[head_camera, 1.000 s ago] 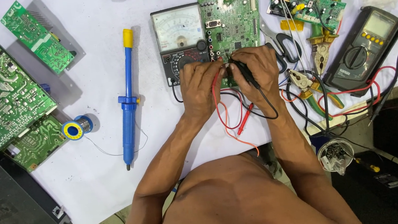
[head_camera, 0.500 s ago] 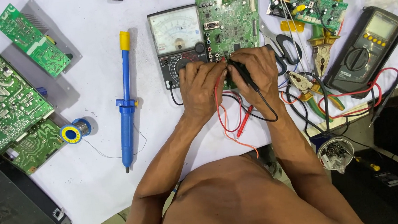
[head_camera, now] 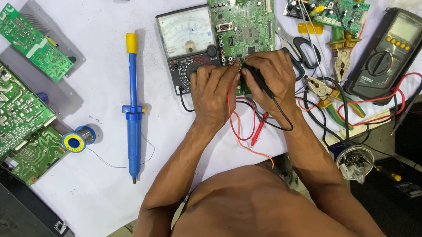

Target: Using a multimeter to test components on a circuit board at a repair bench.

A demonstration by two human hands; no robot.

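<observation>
Closest to you, your bare forearms run up from the bottom of the view to the white table cover (head_camera: 101, 204). Your left hand (head_camera: 213, 90) is curled with its fingertips pressed down at the lower edge of the green circuit board (head_camera: 243, 19); a red lead (head_camera: 232, 116) loops out from under it, but you cannot tell whether the fingers actually pinch a probe. Your right hand (head_camera: 271, 75) is closed around a black probe (head_camera: 258, 79), its tip aimed at the same lower edge of the board — the two hands almost touch there. A loose red probe (head_camera: 258, 127) lies on the cover between your wrists.

The board itself sits just beyond your fingers, its left edge overlapping an analog meter (head_camera: 189, 44) with a pale dial face. To your left, a blue desoldering pump (head_camera: 131, 110) with a yellow cap lies lengthwise, and a solder spool (head_camera: 74, 141) rests near it. Further left lie larger green boards (head_camera: 2, 111). To your right are scissors (head_camera: 302, 54), pliers (head_camera: 340, 56) with green and yellow handles, and a dark digital multimeter (head_camera: 388, 54) — red and black wires tangle beneath them. A small green board (head_camera: 331, 6) lies at the far edge.
</observation>
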